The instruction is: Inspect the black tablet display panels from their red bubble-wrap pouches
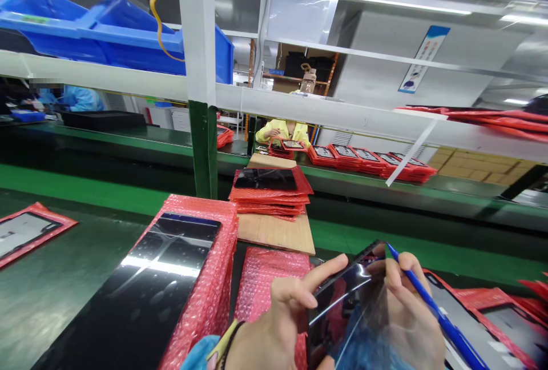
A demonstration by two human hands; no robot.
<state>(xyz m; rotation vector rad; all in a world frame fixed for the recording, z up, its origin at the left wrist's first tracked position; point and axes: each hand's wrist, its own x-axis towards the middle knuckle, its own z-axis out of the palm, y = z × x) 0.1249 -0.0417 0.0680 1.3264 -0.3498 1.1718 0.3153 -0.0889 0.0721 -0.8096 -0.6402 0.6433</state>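
Observation:
My left hand [274, 318] is closed around the left edge of a glossy black tablet screen [329, 307], held tilted up. A transparent film [363, 324] stands partly away from its right side, and part of my right hand shows through it. My right hand [411, 307] grips a slim blue pen-like tool [454, 330] whose pointed end is at the screen's top corner. Its fingertips are at the film's upper edge; whether they pinch it I cannot tell. To the left, another black screen [166, 278] lies on a stack of red bubble-wrap sleeves [205, 301].
Ahead, a wooden board [278, 236] bears red sleeves [274, 201] with a black screen [268, 179] on top. Grey-backed panels [458, 307] lie at the right. A green post [204, 153] supports a shelf with blue bins [107, 27]. A person in yellow [295, 130] sits opposite.

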